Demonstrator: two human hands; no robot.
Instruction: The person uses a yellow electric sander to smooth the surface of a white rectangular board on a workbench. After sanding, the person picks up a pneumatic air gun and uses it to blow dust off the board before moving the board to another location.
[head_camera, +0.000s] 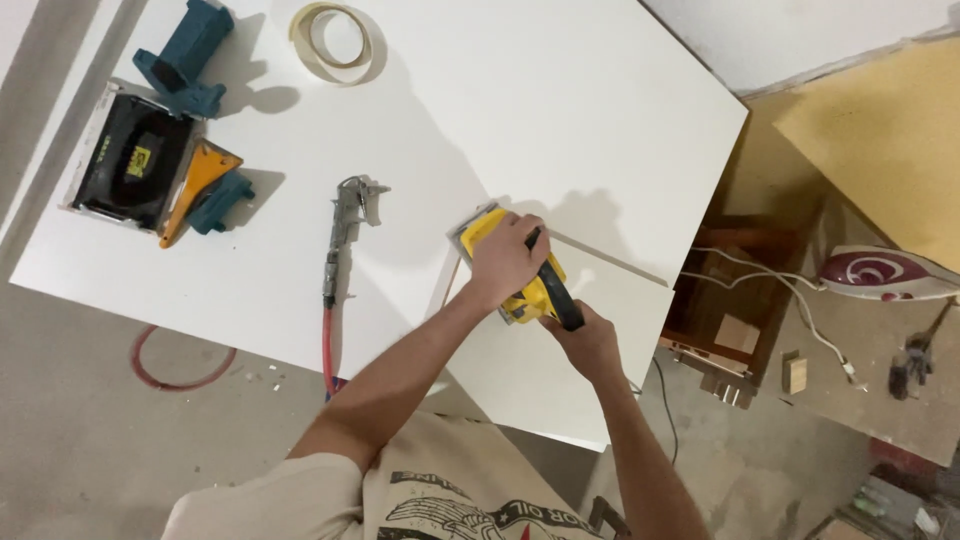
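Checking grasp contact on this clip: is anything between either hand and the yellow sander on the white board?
Nothing visible. The left hand lies directly on top of the yellow sander, and the right hand closes on its black grip at the rear. The air gun lies apart, off to the side.

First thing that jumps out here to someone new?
The yellow sander near the middle, on a small white panel atop the big white table, with the left hand pressing its top and the right hand at its black handle. Next, the air blow gun with its red hose further left, and the masking tape roll at the top edge.
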